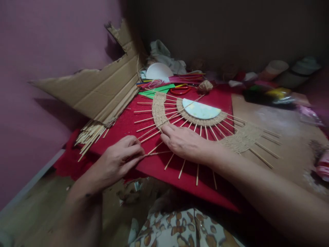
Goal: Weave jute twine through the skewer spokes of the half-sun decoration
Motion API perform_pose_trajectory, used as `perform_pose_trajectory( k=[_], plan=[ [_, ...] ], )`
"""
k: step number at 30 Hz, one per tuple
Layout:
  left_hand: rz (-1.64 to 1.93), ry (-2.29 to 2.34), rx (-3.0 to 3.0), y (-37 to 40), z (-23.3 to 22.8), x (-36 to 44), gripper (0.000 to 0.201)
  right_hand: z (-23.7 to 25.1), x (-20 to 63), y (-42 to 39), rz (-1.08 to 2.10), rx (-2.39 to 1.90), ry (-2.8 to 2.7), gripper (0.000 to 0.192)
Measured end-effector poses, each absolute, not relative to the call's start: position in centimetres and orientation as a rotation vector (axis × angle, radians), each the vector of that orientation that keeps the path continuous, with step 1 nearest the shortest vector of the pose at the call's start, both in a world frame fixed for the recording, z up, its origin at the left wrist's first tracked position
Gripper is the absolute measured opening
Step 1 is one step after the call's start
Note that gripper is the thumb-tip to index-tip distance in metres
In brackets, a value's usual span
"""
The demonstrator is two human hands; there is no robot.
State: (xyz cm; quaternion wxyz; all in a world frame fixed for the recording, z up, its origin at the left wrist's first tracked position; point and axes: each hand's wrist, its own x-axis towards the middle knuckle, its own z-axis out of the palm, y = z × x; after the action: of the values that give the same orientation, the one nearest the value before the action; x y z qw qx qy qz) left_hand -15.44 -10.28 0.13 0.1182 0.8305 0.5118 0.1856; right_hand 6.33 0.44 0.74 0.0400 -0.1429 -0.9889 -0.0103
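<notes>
A half-round fan of thin wooden sticks (197,175) and woven twine lies on the red cloth. A pale blue half-disc (200,109) forms its centre, edged by a narrow woven band. Farther out, a wider woven band (158,109) covers the left sticks, and another woven stretch (243,138) covers the right ones. My right hand (180,142) has its fingers closed at the lower end of the left band. My left hand (123,156) pinches a strand of twine (156,153) beside a stick's tip; the strand runs toward my right hand.
A twine ball (205,85) and red-handled scissors (180,90) lie behind the fan. Bent cardboard (89,89) leans at the left above a bundle of loose sticks (89,135). Bottles (304,70) and plastic packets (280,93) crowd the back right. A brown board (272,116) lies at the right.
</notes>
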Motion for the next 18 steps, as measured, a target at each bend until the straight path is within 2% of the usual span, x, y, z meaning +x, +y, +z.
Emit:
perform_pose_trajectory(
  k=[7, 11, 13, 18],
  plan=[
    [0.637, 1.732, 2.555, -8.9, 0.0, -14.6, 0.018, 0.7, 6.4, 0.4, 0.042, -0.426, -3.028, 0.029],
    [0.505, 1.734, 2.662, -6.6, 0.5, -14.3, 0.023, 0.4, 6.6, 0.6, 0.141, -0.43, -2.998, 0.023],
    [0.442, 1.731, 2.705, -5.2, 0.8, -14.2, 0.025, 0.1, 6.8, 0.9, 0.297, -0.472, -2.903, 0.019],
    [0.372, 1.823, 2.734, -2.5, 0.8, -14.2, 0.026, -0.1, 7.4, 1.8, 0.913, -0.613, -2.48, 0.01]
  ],
)
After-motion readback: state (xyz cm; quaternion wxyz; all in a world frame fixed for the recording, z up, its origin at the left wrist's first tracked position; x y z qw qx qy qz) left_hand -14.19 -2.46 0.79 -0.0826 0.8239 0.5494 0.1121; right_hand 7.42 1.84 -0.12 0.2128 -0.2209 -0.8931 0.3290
